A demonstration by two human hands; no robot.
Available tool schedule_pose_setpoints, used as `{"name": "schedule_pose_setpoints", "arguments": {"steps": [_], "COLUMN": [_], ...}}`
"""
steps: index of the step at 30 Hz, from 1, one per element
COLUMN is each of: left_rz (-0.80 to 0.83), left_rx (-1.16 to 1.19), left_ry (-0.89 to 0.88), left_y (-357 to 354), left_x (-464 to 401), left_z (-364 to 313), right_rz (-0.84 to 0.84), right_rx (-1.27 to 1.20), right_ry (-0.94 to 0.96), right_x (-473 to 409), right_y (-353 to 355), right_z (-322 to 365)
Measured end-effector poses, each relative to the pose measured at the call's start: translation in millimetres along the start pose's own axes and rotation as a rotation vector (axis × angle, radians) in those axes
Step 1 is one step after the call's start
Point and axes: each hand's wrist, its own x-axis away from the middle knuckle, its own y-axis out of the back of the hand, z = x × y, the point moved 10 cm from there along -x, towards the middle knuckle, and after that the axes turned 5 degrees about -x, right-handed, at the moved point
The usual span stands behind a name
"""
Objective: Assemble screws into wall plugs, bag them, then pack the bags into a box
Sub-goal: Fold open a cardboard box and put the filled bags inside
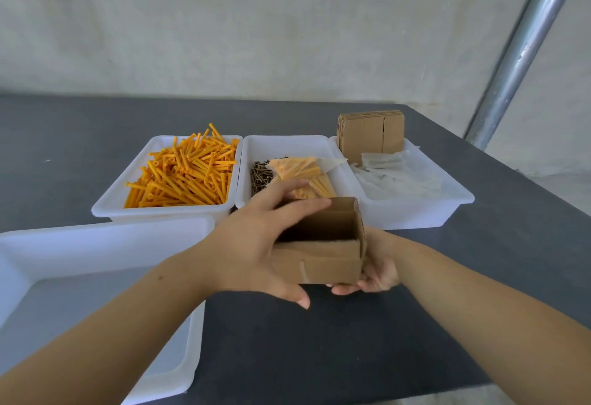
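Cardboard box (323,244) held above table (319,340), open top up, looks empty. Left hand (256,244) grips left wall, fingers over rim; right hand (374,270) cradles right underside. Likely light, stiff yet crushable: best held by walls and base. Left of box: empty bin (96,244). Behind box: screws (260,176) and filled bags (303,174) share tray. Behind-left: orange plugs (185,174). Behind-right: clear bags (399,174), flat boxes (371,132).

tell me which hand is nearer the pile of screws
Left. The left hand grips the cardboard box with fingers reaching just below the screws; the right hand supports the box's lower right, farther away.
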Motion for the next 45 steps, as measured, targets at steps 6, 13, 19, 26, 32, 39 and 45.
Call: {"name": "schedule_pose_setpoints", "arguments": {"steps": [6, 13, 19, 26, 32, 39, 45], "left_rz": [0.136, 0.227, 0.167, 0.052, 0.103, 0.121, 0.093], "left_rx": [-0.045, -0.080, -0.099, -0.002, 0.156, 0.225, 0.260], "left_ry": [0.155, 0.300, 0.343, 0.365, 0.423, 0.409, 0.407], "left_y": [-36, -43, -44, -28, -50, -61, -60], "left_x": [3, -26, -34, -29, -22, -23, -22], "left_z": [27, 38, 46, 64, 76, 80, 80], "right_rz": [-0.280, -0.972, -0.797, -0.655, -0.771, -0.976, -0.863], "right_rx": [0.238, 0.854, 0.811, 0.830, 0.991, 1.676, 1.832], "right_ry": [-0.004, 0.500, 0.741, 0.585, 0.422, 0.735, 0.461], "right_x": [-9, 47, 108, 105, 108, 32, -32], "right_y": [24, 56, 20, 25, 35, -45, -38], "right_z": [11, 101, 117, 115, 168, 263, 265]}}
